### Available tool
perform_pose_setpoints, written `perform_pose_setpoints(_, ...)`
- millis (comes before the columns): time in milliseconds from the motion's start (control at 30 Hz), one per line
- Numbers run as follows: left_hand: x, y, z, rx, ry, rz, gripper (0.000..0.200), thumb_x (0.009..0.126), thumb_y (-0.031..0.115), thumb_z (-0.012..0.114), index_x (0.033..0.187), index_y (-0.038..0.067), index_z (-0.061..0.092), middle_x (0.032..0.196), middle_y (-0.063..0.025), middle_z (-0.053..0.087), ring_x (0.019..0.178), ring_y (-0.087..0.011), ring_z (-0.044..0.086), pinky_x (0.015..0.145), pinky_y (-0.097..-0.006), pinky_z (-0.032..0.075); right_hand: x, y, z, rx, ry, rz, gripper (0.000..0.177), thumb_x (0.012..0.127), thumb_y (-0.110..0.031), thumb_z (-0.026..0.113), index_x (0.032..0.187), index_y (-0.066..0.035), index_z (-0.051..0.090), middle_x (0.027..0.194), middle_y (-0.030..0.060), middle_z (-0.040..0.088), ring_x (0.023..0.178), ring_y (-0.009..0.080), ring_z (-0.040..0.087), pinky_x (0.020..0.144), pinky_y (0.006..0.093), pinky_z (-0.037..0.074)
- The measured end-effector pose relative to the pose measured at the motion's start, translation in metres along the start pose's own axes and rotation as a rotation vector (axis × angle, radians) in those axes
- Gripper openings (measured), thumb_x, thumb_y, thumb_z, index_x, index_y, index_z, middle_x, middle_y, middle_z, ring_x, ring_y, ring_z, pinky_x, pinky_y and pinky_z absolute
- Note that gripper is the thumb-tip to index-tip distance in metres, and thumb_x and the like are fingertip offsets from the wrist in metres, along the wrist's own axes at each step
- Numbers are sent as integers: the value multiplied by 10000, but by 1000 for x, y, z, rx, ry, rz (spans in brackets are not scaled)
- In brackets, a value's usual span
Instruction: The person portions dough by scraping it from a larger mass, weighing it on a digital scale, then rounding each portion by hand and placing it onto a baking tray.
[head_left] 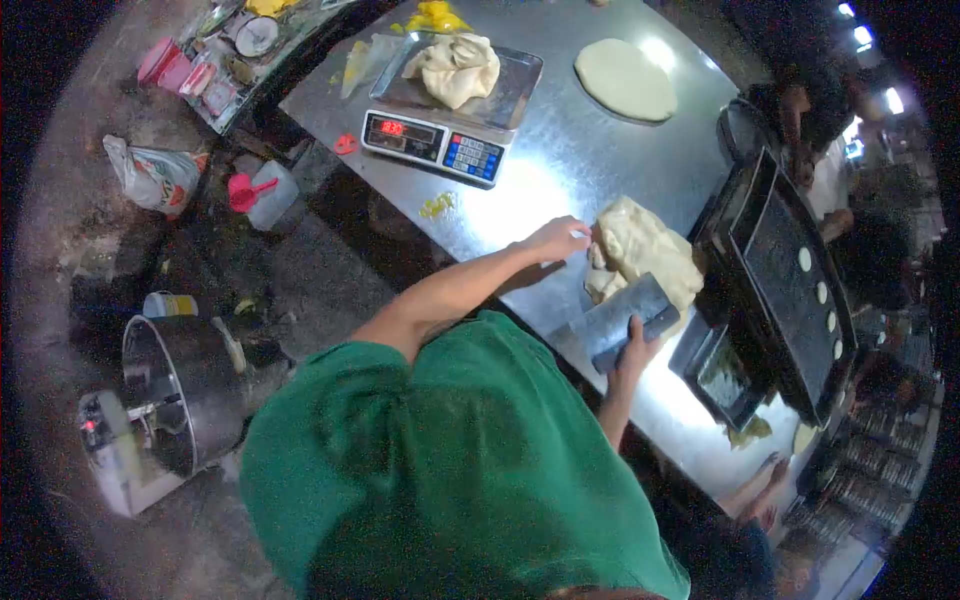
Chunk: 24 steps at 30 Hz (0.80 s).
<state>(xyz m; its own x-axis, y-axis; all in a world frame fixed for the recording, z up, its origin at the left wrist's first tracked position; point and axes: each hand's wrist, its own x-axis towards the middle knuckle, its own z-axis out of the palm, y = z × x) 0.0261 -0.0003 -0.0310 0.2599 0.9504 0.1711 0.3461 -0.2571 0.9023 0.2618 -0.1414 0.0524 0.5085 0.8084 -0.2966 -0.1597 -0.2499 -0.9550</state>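
Note:
My right hand [636,352] grips a wide metal dough scraper [630,315], whose blade lies at the near edge of a large lump of dough [645,245]. Beside the lump's left edge is my left hand [560,240], with fingers slightly bent and apart. Smaller torn folds of dough [603,280] lie between that hand and the scraper. A digital scale [432,145] with red lit digits stands farther up the metal table, bearing another lump of dough [456,72] on its tray.
A flat round of dough [627,80] rests on the metal table [560,150]. Black baking trays [790,290], one holding several small dough discs, stand at the right. Other people's hands [762,490] appear at lower right. A mixer bowl [165,390] stands on the floor at left.

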Motion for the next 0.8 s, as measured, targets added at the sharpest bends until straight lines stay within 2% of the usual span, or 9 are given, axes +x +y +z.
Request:
perform_pose_setpoints(67,7,28,-70,-286,-21,-405,299,954,306,627,1119,68,706,987,-162,720,887,-299,686,812,-368,530,-11,-18,32,-116,-18,49,491,896,-131,731,1316,23,529,1152,122,657,991,230,636,858,349,520)
perform_pose_setpoints(133,15,-13,-126,-123,337,-43,243,1003,227,576,1119,51,696,1025,-150,721,936,-280,686,843,-374,520,7,11,48,-87,-107,14,498,897,-136,732,1322,23,526,1152,122,658,991,232,636,861,348,521)
perform_pose_setpoints(300,29,-59,-315,291,800,-54,242,1004,94,471,1159,42,649,1109,-168,670,1053,-316,652,938,-398,501,10,13,139,-151,-318,-15,505,907,-147,723,1332,28,516,1169,113,646,1028,224,618,920,355,502)
perform_pose_setpoints(333,33,-58,-341,131,807,-157,265,960,35,496,1190,28,628,1109,-186,655,1083,-336,628,969,-414,483,3,-2,166,-195,-326,27,500,909,-152,720,1328,28,517,1186,111,638,1053,214,605,950,362,489)
perform_pose_setpoints(400,47,-123,-371,396,743,-211,400,854,18,599,1252,21,570,1205,-204,609,1186,-378,546,1041,-464,424,-8,-22,216,-213,-384,-50,457,911,-170,728,1281,36,555,1128,99,670,988,192,615,914,339,492)
perform_pose_setpoints(500,62,-137,-392,559,466,-181,491,801,49,656,1276,24,533,1303,-211,547,1270,-408,457,1085,-496,367,-10,-46,284,-248,-511,-85,465,915,-176,731,1288,33,549,1127,97,672,989,196,626,907,338,506)
perform_pose_setpoints(633,73,-175,-424,322,436,-140,311,828,78,644,1138,53,628,1123,-175,645,1101,-382,591,939,-469,474,-13,-76,373,-216,-687,-134,444,914,-181,739,1259,36,562,1102,103,684,967,193,643,886,330,523)
perform_pose_setpoints(667,68,-166,-431,361,464,-69,231,850,135,672,1068,60,689,1024,-163,689,991,-367,653,866,-451,510,-12,-88,398,-243,-732,-214,428,914,-182,739,1241,37,571,1098,108,689,968,186,644,885,328,524)
perform_pose_setpoints(800,47,-117,-447,310,454,-168,271,864,256,718,1050,61,743,1020,-167,719,942,-364,688,847,-418,535,3,-118,499,-219,-712,-567,383,920,-197,726,1186,39,585,1099,123,699,979,186,648,887,342,522)
